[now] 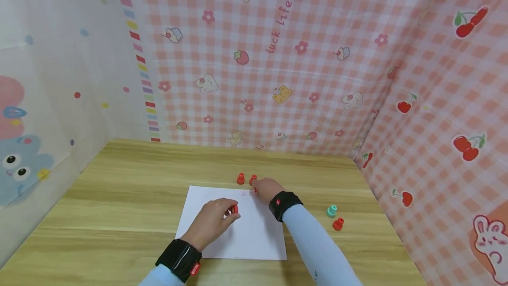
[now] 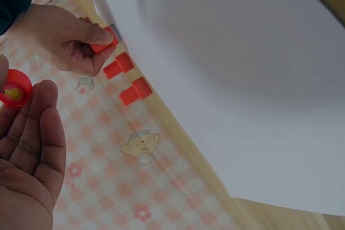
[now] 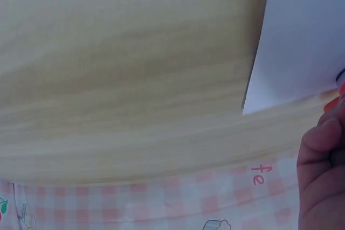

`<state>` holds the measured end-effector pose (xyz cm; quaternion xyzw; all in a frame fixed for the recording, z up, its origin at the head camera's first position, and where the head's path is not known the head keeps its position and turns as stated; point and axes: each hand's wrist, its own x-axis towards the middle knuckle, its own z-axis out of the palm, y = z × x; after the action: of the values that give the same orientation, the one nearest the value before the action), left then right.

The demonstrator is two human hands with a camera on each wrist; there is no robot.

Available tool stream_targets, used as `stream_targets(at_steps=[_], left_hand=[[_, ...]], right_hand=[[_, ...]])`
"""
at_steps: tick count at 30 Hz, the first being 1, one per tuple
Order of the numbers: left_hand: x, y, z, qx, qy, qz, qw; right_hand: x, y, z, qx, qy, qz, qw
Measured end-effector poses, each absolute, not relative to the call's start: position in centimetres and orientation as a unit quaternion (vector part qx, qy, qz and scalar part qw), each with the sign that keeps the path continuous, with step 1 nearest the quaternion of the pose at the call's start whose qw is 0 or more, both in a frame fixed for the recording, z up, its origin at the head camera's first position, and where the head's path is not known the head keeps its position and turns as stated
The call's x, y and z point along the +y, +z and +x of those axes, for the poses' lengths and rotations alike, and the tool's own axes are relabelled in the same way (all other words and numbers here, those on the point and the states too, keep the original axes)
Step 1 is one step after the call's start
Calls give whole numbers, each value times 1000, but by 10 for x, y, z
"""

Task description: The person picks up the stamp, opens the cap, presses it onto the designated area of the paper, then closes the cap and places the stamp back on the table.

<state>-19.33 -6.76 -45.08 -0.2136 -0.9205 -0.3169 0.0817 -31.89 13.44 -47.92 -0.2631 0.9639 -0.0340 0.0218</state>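
Note:
My left hand point(image 1: 212, 222) is above a white sheet of paper point(image 1: 254, 237), pinching a small round red cap point(image 2: 19, 89) between thumb and fingers. A yellow shape shows inside the cap. At the paper's far edge, my right hand point(image 1: 268, 189) grips a red stamp point(image 2: 102, 42), whose end has a greyish rim. Two more red stamps point(image 2: 136, 91) are beside that hand; in the head view one stamp point(image 1: 240, 178) stands upright just past the paper. Near the paper's top edge is a faint pink mark point(image 1: 244, 193). Only part of the right hand shows in the right wrist view.
To the right of the paper, a teal stamp point(image 1: 331, 211) and another red stamp point(image 1: 338, 224) stand on the wooden table point(image 1: 131, 215). Pink checked cloth point(image 1: 254, 74) hangs behind and at the right; a pale cloth point(image 1: 51, 69) hangs at the left.

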Motion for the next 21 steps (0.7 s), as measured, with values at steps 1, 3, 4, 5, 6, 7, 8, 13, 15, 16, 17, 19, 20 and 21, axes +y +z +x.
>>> stream_targets(at_steps=[1, 3, 4, 5, 6, 7, 8, 13, 15, 16, 17, 19, 20, 21], left_hand=[[-67, -452, -193, -920, -317, -216, 83], [-67, -455, -193, -920, -316, -215, 86], [-67, -455, -193, -919, -318, -216, 87], [-67, -456, -193, -919, -317, -216, 88], [-66, -457, -193, -918, -318, -218, 89], [-66, -456, -193, -918, -318, -220, 89], [-66, -455, -193, -918, -319, -219, 87], [-65, -454, -193, -920, -313, -220, 81], [-65, -453, -193, -921, -312, -218, 83], [-65, -453, -193, -921, -311, -218, 84], [-65, -453, -193, -921, -309, -221, 86], [-65, -453, -194, -921, -308, -221, 89], [-65, -452, -194, -921, -308, -219, 89], [-65, -452, -194, -922, -307, -219, 89]], right_hand=[[135, -479, -318, 964, -33, -264, 25], [136, -478, -317, 964, -34, -262, 31], [135, -478, -317, 965, -33, -259, 33], [135, -479, -317, 965, -32, -256, 33], [135, -479, -317, 966, -31, -255, 32], [134, -479, -317, 967, -30, -253, 28], [133, -480, -317, 967, -29, -253, 23], [132, -483, -318, 968, -28, -250, 15], [131, -483, -318, 968, -32, -248, 17], [131, -483, -318, 968, -33, -247, 18], [131, -483, -318, 969, -32, -245, 19], [131, -482, -318, 969, -34, -244, 21], [131, -481, -318, 969, -35, -244, 21], [131, -481, -317, 969, -35, -244, 22]])
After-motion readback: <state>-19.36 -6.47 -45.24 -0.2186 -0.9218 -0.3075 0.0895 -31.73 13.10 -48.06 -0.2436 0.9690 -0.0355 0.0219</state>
